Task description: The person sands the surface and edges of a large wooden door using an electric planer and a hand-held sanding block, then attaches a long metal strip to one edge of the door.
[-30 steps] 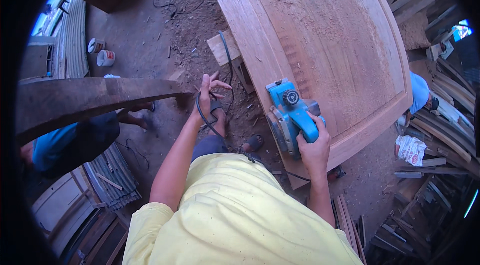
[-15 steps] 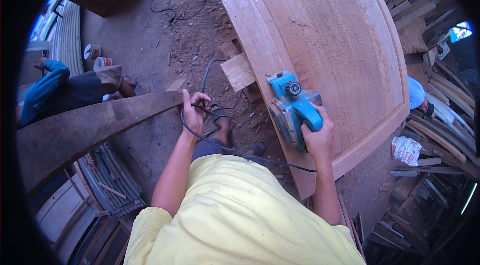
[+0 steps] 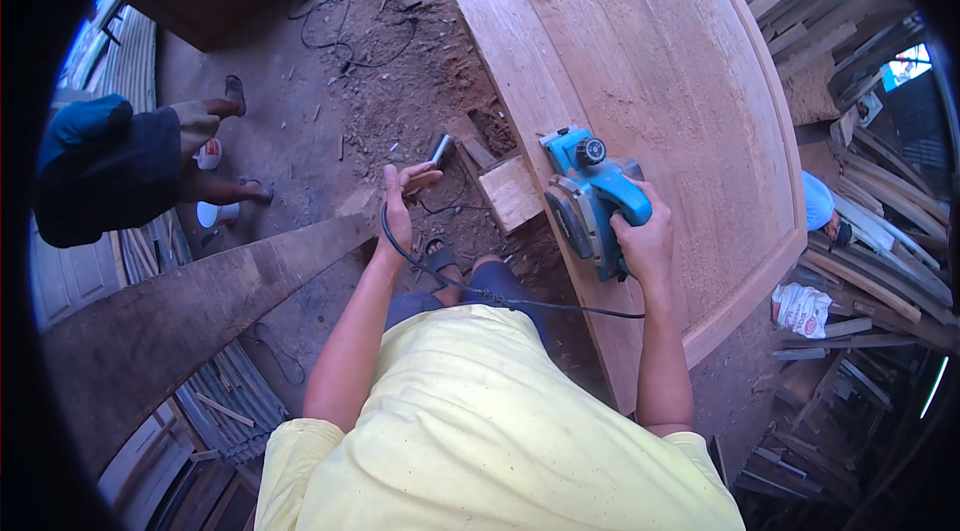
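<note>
My right hand (image 3: 647, 236) is closed round the rear handle of a blue electric planer (image 3: 597, 196). The planer rests on the near left border of a large wooden panel door (image 3: 640, 51) strewn with shavings. Its black power cord (image 3: 560, 309) runs left across my front and loops by the thumb of my left hand (image 3: 403, 199). That hand is raised to the left of the door, fingers stretched out, the cord hanging on it. A silvery cylindrical object (image 3: 440, 150) shows just beyond its fingertips; whether they touch, I cannot tell.
A wide plank (image 3: 210, 281) juts in from the left, its end near my left forearm. Wood blocks (image 3: 512, 193) lie by the door's left edge. At left stands another person (image 3: 130, 161) near white buckets (image 3: 215, 215); a blue-sleeved person (image 3: 817, 203) is beyond the door. Stacked lumber (image 3: 870, 271) fills the right.
The planer has shifted slightly up and right in view with my right hand. My left hand has risen and its fingers have straightened. The person at left has changed stance.
</note>
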Demonstrator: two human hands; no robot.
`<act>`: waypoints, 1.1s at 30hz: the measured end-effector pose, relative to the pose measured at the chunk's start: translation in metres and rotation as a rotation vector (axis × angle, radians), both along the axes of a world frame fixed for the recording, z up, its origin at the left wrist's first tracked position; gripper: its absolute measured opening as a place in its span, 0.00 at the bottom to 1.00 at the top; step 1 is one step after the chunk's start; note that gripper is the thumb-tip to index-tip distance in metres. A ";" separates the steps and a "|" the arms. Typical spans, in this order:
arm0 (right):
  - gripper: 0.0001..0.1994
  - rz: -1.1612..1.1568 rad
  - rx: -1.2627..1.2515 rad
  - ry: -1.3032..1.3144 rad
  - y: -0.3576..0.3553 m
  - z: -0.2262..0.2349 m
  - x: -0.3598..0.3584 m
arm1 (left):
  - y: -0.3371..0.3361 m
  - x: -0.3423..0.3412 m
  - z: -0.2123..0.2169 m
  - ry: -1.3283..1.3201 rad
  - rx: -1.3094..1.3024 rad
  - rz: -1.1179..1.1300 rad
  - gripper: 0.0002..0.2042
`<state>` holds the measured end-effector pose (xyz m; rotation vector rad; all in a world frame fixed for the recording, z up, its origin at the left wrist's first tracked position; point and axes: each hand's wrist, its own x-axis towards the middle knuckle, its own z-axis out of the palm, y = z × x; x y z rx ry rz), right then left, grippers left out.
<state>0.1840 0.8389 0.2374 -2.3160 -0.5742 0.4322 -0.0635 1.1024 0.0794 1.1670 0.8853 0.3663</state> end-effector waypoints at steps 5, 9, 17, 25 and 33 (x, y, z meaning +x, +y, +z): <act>0.24 -0.014 -0.017 0.009 0.038 0.003 0.012 | 0.033 0.006 0.021 0.058 0.065 0.139 0.45; 0.24 0.007 0.012 0.001 0.065 0.002 0.024 | 0.058 0.014 0.006 0.034 0.079 0.155 0.45; 0.25 -0.011 -0.003 0.015 0.112 -0.006 0.048 | 0.111 0.051 -0.060 0.127 0.193 0.103 0.45; 0.25 -0.038 -0.051 -0.032 0.168 0.004 0.058 | 0.164 0.074 -0.097 0.278 0.090 0.032 0.45; 0.26 -0.022 -0.016 -0.005 0.232 0.009 0.071 | 0.219 0.063 -0.076 0.390 0.027 0.023 0.45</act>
